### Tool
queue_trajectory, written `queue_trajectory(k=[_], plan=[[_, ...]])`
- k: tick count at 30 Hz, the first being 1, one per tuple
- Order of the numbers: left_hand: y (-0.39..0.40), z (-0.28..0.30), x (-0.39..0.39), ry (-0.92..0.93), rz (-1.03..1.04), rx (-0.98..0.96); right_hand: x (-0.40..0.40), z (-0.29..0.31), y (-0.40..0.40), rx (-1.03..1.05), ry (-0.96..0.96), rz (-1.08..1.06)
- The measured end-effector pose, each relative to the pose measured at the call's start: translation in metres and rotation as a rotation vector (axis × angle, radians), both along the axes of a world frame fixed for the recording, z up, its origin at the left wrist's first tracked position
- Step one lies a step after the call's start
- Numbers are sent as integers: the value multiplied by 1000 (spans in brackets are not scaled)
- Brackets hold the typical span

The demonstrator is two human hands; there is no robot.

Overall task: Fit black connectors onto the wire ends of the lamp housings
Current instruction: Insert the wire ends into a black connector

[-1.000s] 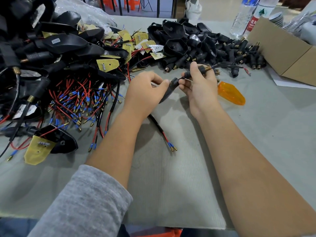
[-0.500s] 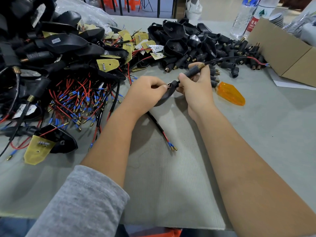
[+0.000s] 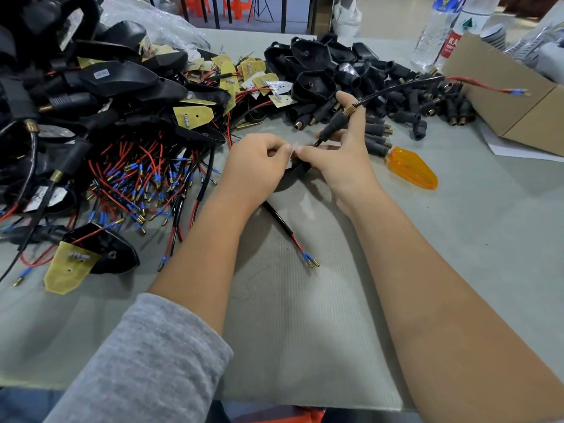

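Now the connector (image 3: 334, 125) sits threaded on the wire (image 3: 396, 87), pinched in my right hand (image 3: 341, 160), its long axis slanting up and away from my fingertips. My left hand (image 3: 256, 169) grips the housing (image 3: 294, 170) just beside, touching fingertips.
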State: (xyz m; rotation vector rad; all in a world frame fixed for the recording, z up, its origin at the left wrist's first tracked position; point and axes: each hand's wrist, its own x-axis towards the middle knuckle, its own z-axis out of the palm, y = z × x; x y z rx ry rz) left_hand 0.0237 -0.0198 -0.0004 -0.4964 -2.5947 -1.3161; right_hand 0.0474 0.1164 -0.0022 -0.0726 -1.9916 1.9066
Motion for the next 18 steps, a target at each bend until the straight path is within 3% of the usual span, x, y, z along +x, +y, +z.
queue_trajectory(k=[8, 13, 18], plan=[[-2, 4, 0, 72, 117, 163, -9, -3, 6, -135, -165, -37], [-2, 2, 0, -2, 81, 260, -8, -1, 5, -297, -139, 22], [-1, 2, 0, 22, 80, 230, -5, 2, 4, -311, -109, 44]])
